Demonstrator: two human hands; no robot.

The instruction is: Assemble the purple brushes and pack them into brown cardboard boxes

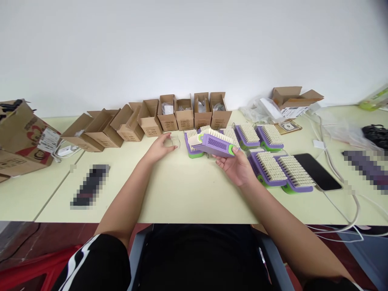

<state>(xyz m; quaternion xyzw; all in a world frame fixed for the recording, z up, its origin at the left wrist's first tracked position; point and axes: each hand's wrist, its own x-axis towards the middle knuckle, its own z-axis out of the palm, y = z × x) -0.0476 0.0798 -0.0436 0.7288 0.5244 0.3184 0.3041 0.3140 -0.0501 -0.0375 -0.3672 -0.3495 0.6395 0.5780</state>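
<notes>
My right hand [238, 166] grips a purple and green brush [216, 145] with cream bristles, thumb on its green end. The brush is tilted above the table, bristles upward. To its left, the thumb and fingers of my left hand [160, 149] are closed around a small clear plastic piece [173, 142] at the tabletop. Just behind the held brush lies a similar brush [190, 141], bristles up and partly covered. Several more sit to the right, among them one brush [269, 166] near my right wrist and another brush [247, 134] farther back.
Several small open cardboard boxes [150, 118] line the wall, some with plastic-wrapped contents. A larger carton [28, 137] stands at left. On the right are a black phone [318, 171], white cables [329, 157], plastic bags [257, 109] and an open box [295, 103].
</notes>
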